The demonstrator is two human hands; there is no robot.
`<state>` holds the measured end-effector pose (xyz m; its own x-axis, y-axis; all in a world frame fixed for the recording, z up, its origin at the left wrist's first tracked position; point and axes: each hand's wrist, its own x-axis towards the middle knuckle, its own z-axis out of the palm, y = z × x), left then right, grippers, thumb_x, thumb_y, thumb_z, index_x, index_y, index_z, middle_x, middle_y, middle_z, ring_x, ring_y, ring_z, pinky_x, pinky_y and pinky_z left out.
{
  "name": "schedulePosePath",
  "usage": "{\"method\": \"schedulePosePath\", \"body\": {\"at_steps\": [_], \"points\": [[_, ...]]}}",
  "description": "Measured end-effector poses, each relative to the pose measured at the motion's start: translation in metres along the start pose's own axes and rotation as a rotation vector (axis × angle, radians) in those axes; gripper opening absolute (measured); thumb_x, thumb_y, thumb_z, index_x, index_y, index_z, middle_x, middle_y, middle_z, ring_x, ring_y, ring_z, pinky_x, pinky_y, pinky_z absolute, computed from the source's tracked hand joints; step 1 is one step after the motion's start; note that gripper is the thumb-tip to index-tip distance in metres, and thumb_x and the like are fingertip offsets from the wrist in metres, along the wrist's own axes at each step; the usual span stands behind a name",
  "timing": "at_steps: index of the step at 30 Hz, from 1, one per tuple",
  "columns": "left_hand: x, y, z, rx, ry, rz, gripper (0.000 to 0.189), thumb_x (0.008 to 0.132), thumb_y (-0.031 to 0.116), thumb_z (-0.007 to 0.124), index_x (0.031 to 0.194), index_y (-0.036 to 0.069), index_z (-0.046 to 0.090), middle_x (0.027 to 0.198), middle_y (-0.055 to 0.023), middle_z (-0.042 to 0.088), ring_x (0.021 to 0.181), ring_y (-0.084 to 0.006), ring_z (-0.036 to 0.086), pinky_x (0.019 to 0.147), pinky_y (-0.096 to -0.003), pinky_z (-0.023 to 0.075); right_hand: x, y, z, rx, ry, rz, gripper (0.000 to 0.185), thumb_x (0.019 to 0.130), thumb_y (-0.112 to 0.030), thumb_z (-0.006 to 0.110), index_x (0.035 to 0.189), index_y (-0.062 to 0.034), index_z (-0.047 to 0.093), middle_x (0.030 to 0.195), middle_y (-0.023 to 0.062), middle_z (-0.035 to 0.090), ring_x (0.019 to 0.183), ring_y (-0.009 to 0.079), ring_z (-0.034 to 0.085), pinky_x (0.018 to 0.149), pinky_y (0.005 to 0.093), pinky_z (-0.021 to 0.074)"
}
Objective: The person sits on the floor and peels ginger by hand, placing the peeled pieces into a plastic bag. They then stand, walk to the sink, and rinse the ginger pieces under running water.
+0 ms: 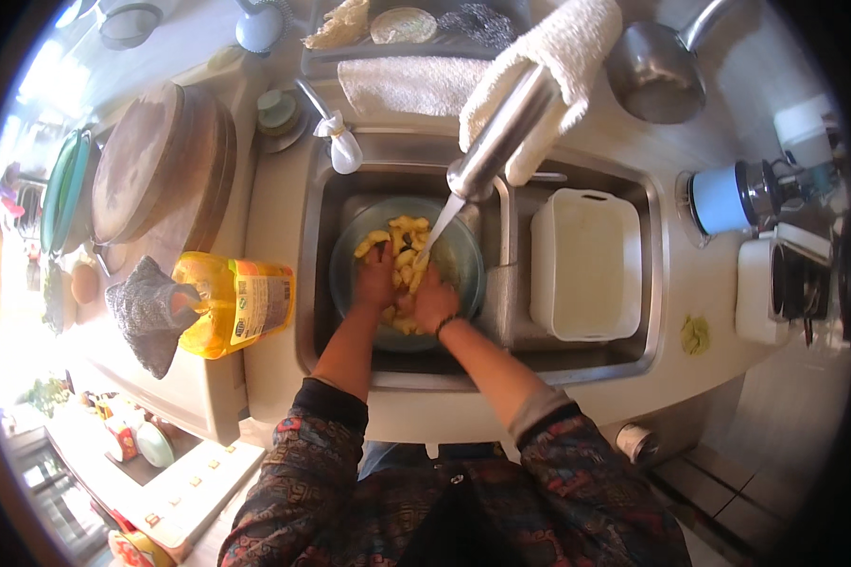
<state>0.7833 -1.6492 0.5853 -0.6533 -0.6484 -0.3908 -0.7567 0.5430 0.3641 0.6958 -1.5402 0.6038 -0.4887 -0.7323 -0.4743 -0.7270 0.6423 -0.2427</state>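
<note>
Both my hands are down in a greenish see-through bowl (461,234) standing in the left basin of a steel sink. Yellow food pieces (408,228), with a few dark bits among them, lie in the bowl. My left hand (374,280) rests among the pieces on the left side; its fingertips are partly hidden. On the right, my right hand (432,301) also reaches into them, and I cannot make out whether its fingers close on any. Water (441,228) runs from the metal faucet (500,135) into the bowl beside my right hand.
A white plastic tub (587,266) occupies the right basin. Left of the sink stands a yellow dish-soap bottle (237,305) with a grey cloth (149,312) over its top. Round wooden cutting boards (138,163) lean behind it. A steel pot (656,74) sits at back right.
</note>
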Motion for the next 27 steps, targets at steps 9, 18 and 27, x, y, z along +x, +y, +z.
{"method": "schedulePosePath", "body": {"at_steps": [9,18,27], "points": [[-0.026,0.012,-0.032,-0.219,-0.239,-0.26,0.101,0.06,0.039,0.08,0.142,0.01,0.028,0.144,-0.0214,0.03,0.112,-0.0404,0.053,0.088,-0.0435,0.0482,0.052,0.0,0.013,0.079,-0.148,-0.131,0.074,0.086,-0.04,0.055,0.146,-0.0106,0.022,0.118,0.0272,0.053,0.089,0.0401,0.062,0.074,0.0436,0.0515],[-0.012,0.007,0.0,0.097,-0.037,-0.02,0.102,0.057,0.043,0.082,0.139,0.013,0.031,0.137,-0.0221,0.036,0.123,-0.0393,0.04,0.087,-0.0462,0.049,0.009,0.014,-0.028,-0.168,0.092,-0.244,0.055,0.078,-0.034,0.066,0.127,-0.0124,0.053,0.147,0.0144,0.029,0.131,0.0395,0.031,0.095,0.0545,0.0406],[-0.023,0.011,-0.021,0.202,0.199,0.088,0.083,0.066,0.031,0.078,0.138,0.018,0.039,0.137,-0.0139,0.038,0.127,-0.0315,0.037,0.093,-0.0484,0.0429,0.078,0.007,-0.011,0.306,-0.18,0.053,0.062,0.081,-0.045,0.063,0.126,-0.0067,0.044,0.124,0.0171,0.053,0.117,0.0377,0.049,0.079,0.0431,0.0504]]}}
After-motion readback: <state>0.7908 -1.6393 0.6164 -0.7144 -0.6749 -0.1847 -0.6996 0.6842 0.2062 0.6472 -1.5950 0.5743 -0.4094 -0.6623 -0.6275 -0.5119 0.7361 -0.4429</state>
